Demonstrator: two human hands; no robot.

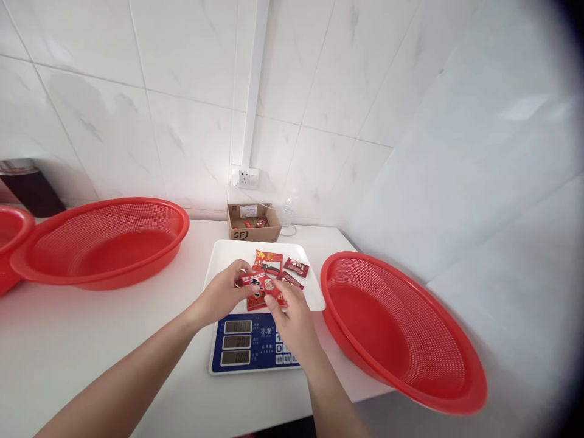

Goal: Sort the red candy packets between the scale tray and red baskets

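Note:
A white tray point(223, 258) rests on a blue-faced digital scale point(249, 347). Several red snack packets lie on the tray, among them a larger one point(268, 261) and a small dark one point(296, 266). My left hand point(223, 292) pinches a red packet point(255, 287) at the tray's front. My right hand point(292, 319) reaches in from the right, its fingers closed on the same cluster of packets point(274, 291). Both hands meet over the tray's front edge.
A large red mesh basket point(104, 243) sits at the left with another red basin point(11, 237) behind it. A second red basket point(401, 328) overhangs the counter edge at the right. A small cardboard box point(253, 224) and a wall socket point(246, 177) are at the back.

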